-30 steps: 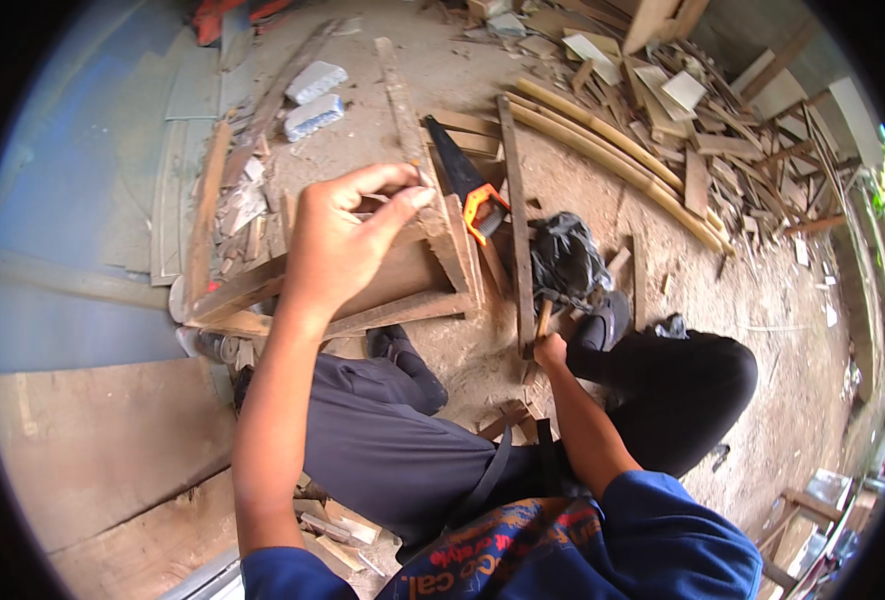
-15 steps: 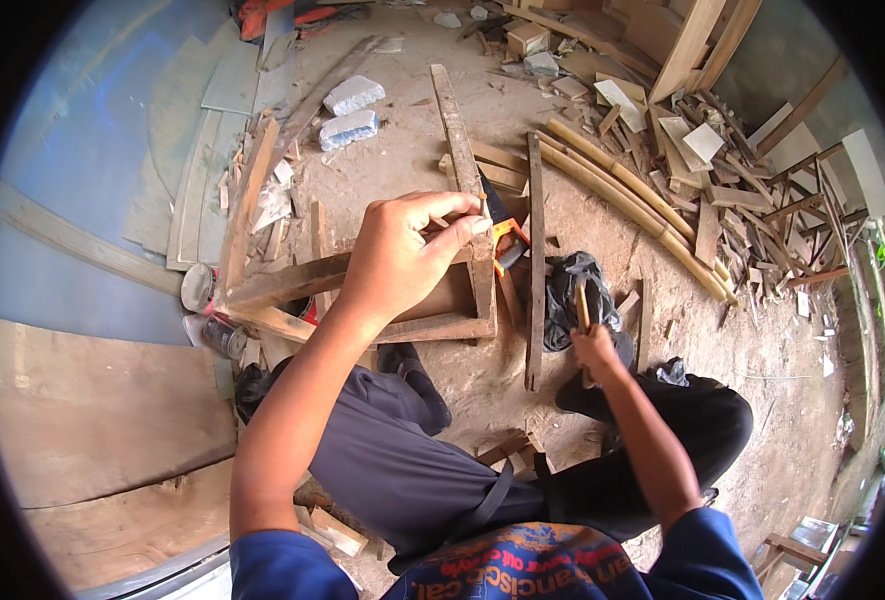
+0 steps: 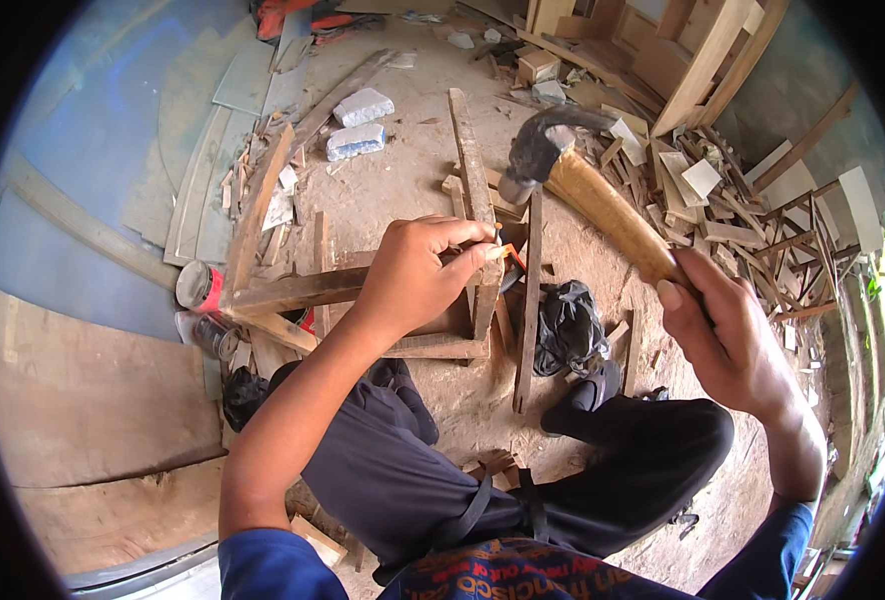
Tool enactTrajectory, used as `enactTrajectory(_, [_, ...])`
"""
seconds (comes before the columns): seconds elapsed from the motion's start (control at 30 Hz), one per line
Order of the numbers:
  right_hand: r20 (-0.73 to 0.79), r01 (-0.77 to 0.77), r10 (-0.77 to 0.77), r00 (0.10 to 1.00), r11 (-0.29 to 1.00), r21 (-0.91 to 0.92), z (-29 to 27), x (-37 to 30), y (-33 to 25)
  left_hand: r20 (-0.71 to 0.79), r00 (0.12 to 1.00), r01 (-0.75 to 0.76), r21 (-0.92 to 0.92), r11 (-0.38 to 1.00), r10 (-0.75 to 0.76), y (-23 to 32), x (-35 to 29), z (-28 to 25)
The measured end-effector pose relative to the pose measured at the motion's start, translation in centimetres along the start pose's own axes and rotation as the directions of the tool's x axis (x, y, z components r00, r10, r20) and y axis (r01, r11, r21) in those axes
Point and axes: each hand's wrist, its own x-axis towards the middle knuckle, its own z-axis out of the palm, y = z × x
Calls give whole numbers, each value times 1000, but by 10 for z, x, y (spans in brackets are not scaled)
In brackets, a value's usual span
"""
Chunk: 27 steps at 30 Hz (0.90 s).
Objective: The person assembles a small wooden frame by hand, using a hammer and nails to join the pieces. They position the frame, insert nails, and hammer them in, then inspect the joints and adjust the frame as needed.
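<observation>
A claw hammer [image 3: 603, 205] with a wooden handle is raised in my right hand [image 3: 733, 335], its dark metal head up and to the left of the grip. My left hand [image 3: 428, 270] pinches a nail [image 3: 499, 234] between thumb and forefinger over a wooden frame [image 3: 308, 290]. The nail stands roughly upright at the frame's right upright bar [image 3: 471, 160]; its tip is hidden by my fingers. The hammer head hangs above and to the right of the nail, apart from it. Behind the left hand, part of the frame is covered.
A loose wood strip [image 3: 530, 320] and a black plastic bag [image 3: 571, 325] lie right of the frame. Bamboo poles and a heap of wood scraps [image 3: 743, 235] fill the right side. Two white blocks [image 3: 357, 142] lie beyond; a paint can [image 3: 200, 286] stands left.
My right hand has swung the hammer up from low beside my knee to above the frame's right side. My left hand keeps its pinch on the nail.
</observation>
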Motion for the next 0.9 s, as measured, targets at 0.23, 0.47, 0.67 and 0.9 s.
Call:
enactTrajectory(0.23, [80, 67, -65, 995, 997, -23, -2, 6, -8, -31, 997, -65, -7, 998, 65, -3, 0, 2])
enactTrajectory(0.47, [48, 25, -24, 999, 1000, -14, 1, 6, -8, -18, 998, -66, 32, 997, 66, -3, 1, 1])
enactTrajectory(0.67, [-168, 120, -120, 978, 993, -10, 16, 3, 1, -21, 998, -65, 22, 998, 65, 2, 3, 0])
enactTrajectory(0.9, [4, 34, -34, 999, 999, 31, 3, 1, -6, -44, 995, -87, 54, 995, 89, -1, -2, 2])
